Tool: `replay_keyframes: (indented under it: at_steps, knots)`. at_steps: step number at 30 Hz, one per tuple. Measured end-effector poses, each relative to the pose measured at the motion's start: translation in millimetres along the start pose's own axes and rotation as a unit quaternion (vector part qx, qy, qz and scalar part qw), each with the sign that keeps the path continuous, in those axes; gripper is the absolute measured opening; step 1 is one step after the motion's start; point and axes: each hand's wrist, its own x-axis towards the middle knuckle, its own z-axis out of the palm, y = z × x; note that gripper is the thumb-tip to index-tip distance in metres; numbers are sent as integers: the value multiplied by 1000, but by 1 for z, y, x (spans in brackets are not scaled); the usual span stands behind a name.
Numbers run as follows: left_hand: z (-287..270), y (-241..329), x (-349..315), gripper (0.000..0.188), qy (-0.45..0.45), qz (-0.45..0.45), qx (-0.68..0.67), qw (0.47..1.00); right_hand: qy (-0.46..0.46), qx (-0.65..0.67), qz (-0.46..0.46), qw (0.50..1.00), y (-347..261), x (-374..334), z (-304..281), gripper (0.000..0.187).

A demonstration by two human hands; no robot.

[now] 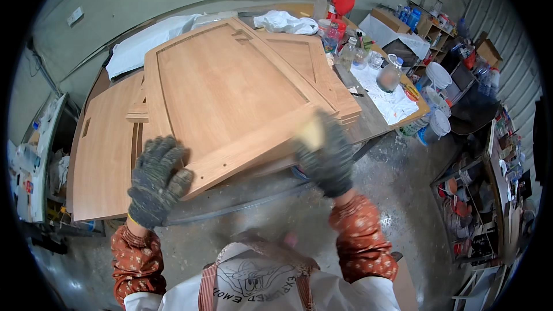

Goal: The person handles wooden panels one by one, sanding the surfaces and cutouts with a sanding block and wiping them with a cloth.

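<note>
A light-brown wooden door panel [224, 80] with a grooved border lies tilted across a stack of similar panels. My left hand [155, 181], in a dark camouflage glove, grips its near left corner, with the thumb apart from the fingers. My right hand [327, 158], in a matching glove, is blurred by motion at the panel's near right edge. Its fingers are closed on a pale yellow pad [311, 132], pressed against that edge; the pad's exact kind cannot be made out. Two small holes show along the panel's near edge.
Another wooden panel [106, 155] lies underneath at left. Bottles, a glass jar [390, 75] and white paper [383, 95] crowd the table's right end. White buckets [439, 75] stand beyond it. A shelf of cans [461, 207] is on the right, a side bench [43, 155] on the left.
</note>
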Motion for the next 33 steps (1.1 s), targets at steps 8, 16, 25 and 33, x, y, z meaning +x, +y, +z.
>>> replay_keyframes:
  at_steps: [8,16,25,33]
  knots:
    - [36,86,34,61,21,81,14,996,-5,44,85,995,58,16,-25,54]
    - [101,97,77,72,40,29,59,997,8,152,-130,980,10,-3,16,55]
    - [90,111,80,81,-1,-15,99,995,95,102,168,976,97,15,-40,57]
    - [69,75,50,80,3,109,56,992,90,153,177,968,54,-65,-44,55]
